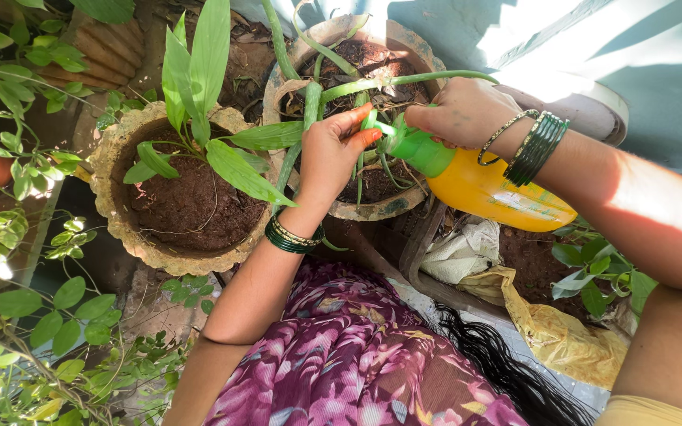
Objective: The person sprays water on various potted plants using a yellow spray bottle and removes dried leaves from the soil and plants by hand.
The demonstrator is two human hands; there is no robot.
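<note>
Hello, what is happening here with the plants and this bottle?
A person is handling a yellow spray bottle with a green spray head over some potted plants. The right hand grips the bottle at its green top, and the left hand touches the nozzle end with its fingertips. The bottle is tilted, nozzle toward a clay pot of long thin leaves. Beside it stands another clay pot with a broad-leaved plant.
</note>
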